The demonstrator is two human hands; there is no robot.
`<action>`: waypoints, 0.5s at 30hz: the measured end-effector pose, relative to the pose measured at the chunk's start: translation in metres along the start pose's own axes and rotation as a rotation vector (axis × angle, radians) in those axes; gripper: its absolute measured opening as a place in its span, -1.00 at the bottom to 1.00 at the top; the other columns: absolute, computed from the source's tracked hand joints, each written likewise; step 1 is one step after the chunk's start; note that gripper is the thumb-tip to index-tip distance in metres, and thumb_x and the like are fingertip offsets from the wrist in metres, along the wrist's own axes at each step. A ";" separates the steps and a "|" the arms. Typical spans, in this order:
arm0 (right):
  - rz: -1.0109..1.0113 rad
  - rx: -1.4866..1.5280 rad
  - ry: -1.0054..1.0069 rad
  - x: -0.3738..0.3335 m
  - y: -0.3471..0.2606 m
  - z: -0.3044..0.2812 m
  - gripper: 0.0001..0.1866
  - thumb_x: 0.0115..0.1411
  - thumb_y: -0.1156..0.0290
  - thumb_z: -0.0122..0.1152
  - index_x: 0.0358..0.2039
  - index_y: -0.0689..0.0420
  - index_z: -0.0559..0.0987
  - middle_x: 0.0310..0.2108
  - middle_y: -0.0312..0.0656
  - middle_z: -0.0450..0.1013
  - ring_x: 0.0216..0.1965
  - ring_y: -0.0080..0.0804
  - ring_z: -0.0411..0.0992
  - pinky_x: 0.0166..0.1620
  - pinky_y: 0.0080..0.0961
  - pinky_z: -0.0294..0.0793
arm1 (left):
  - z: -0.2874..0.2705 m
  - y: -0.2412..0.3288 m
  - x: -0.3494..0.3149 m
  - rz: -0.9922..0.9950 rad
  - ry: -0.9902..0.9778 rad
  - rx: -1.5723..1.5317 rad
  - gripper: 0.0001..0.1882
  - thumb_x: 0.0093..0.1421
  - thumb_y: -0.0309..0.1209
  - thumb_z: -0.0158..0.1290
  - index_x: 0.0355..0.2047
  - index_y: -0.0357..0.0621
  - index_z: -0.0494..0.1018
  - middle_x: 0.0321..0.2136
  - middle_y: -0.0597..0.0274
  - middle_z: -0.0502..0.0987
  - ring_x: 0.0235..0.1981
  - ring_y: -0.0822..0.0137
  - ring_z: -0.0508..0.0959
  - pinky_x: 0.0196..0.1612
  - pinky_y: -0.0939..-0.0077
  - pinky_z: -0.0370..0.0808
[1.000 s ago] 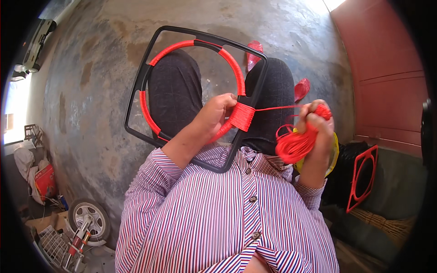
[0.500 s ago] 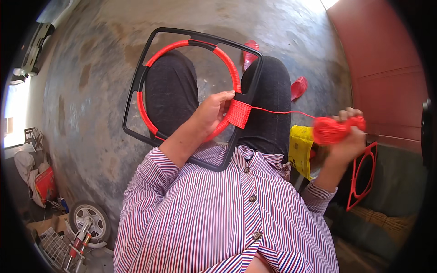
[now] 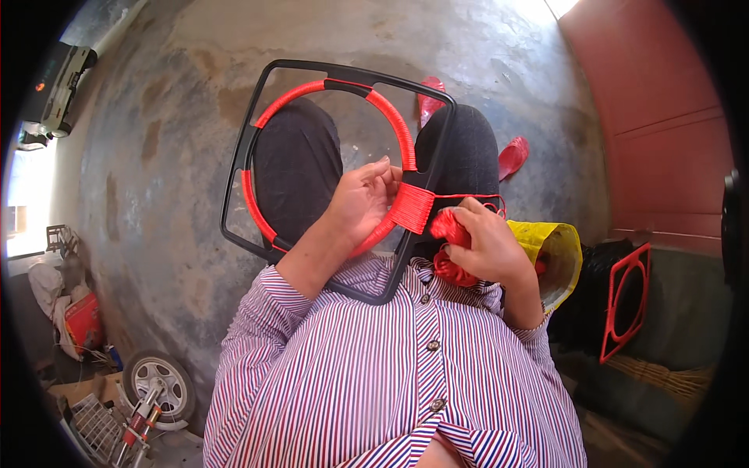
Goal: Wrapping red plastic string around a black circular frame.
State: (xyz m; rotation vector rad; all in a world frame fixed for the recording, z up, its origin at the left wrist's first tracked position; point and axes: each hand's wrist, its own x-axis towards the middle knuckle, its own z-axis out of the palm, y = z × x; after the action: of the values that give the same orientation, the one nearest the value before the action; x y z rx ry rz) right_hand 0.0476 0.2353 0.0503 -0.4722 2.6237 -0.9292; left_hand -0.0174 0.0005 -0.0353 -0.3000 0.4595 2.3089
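Observation:
A black square frame point(image 3: 269, 70) with a round inner ring lies tilted across my lap. Red cord covers much of the ring point(image 3: 394, 121), leaving black gaps. At the ring's right side a broad band of red cord point(image 3: 413, 207) is wound side by side over the ring and the frame's side. My left hand point(image 3: 363, 199) has its fingers curled around the ring beside this band, the fingertips partly hidden. Just right of the band, my right hand point(image 3: 491, 242) grips a bundle of red cord point(image 3: 452, 265). A loose strand loops from the band toward the right hand.
A yellow bag point(image 3: 568, 257) stands open beside my right thigh. Behind it is a red frame point(image 3: 608, 312) against something black. Red shoes point(image 3: 512, 156) are on my feet. A red panel point(image 3: 655, 117) rises at right. A small wheel point(image 3: 158, 382) lies at lower left.
My right hand has brought the cord bundle from far right in close to the wound band, and the taut strand has gone slack. The frame has shifted slightly; my left thumb has eased off the band's top.

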 end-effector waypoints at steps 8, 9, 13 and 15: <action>-0.050 0.124 0.179 0.058 -0.004 0.023 -0.48 -0.05 0.40 0.39 -0.07 0.34 0.49 -0.20 0.07 0.47 -0.11 -0.07 0.49 -0.03 -0.29 0.47 | 0.035 0.000 -0.010 -0.004 0.020 0.104 -0.54 0.43 -0.14 -0.25 -0.06 -0.34 0.41 -0.06 -0.07 0.52 -0.01 0.13 0.53 0.18 0.19 0.42; 0.018 0.430 0.109 0.057 -0.016 0.014 -0.40 -0.05 0.45 0.42 0.03 0.32 0.46 -0.18 -0.02 0.48 -0.06 -0.29 0.50 0.00 -0.42 0.46 | 0.038 -0.001 -0.010 0.007 0.006 0.068 -0.55 0.43 -0.15 -0.24 -0.05 -0.34 0.41 -0.05 -0.07 0.52 0.00 0.13 0.53 0.18 0.19 0.43; 0.025 0.752 0.097 0.053 0.016 0.025 -0.46 0.06 0.59 0.29 0.10 0.31 0.41 -0.14 -0.13 0.48 -0.08 -0.43 0.49 -0.03 -0.52 0.49 | 0.023 -0.002 -0.008 0.045 -0.025 0.064 -0.63 0.41 -0.23 -0.16 -0.06 -0.32 0.41 -0.05 -0.04 0.52 0.00 0.15 0.53 0.16 0.18 0.45; 0.041 1.038 0.198 0.052 0.026 0.030 -0.51 0.13 0.64 0.20 0.11 0.29 0.41 -0.15 -0.17 0.48 -0.14 -0.45 0.50 -0.07 -0.55 0.51 | 0.024 -0.004 -0.006 0.035 0.059 0.094 -0.71 0.38 -0.32 -0.11 -0.09 -0.31 0.40 -0.09 0.00 0.53 -0.03 0.17 0.54 0.15 0.15 0.46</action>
State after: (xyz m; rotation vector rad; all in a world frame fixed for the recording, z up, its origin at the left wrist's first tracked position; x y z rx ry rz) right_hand 0.0083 0.2169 0.0016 -0.0448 1.8787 -2.1616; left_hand -0.0124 0.0091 -0.0123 -0.3170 0.6055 2.3092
